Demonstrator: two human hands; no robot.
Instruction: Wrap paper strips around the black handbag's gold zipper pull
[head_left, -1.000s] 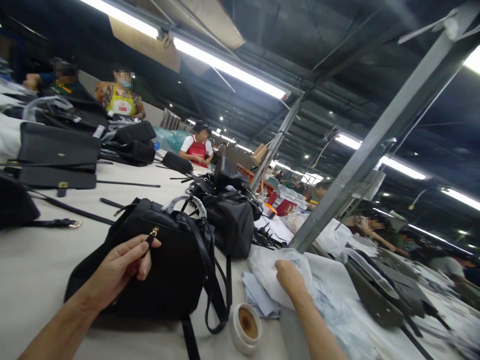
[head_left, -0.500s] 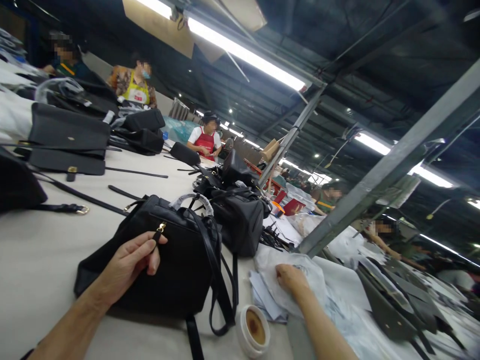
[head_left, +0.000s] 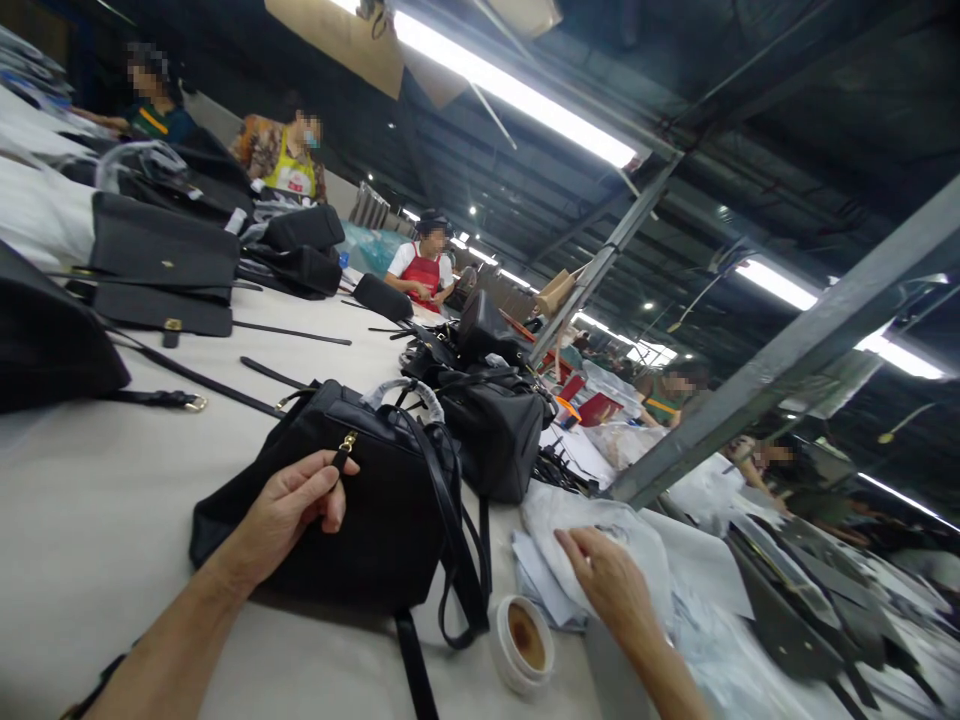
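A black leather backpack lies flat on the pale table in front of me. My left hand rests on it, thumb and fingers pinched on the black zipper pull with its gold clasp. My right hand lies on a heap of white tissue paper to the right, fingers stretched out flat and holding nothing. A small round open tin with brown paste stands between my arms.
Several more black bags and flat black pieces with loose straps cover the table. A slanted grey metal post rises at the right. Other people in aprons work at the far end and on the right.
The view has shifted, so the bags and table sit further right in frame. My right hand has opened from a grip on the tissue paper to lying flat. My left hand keeps the zipper pull.
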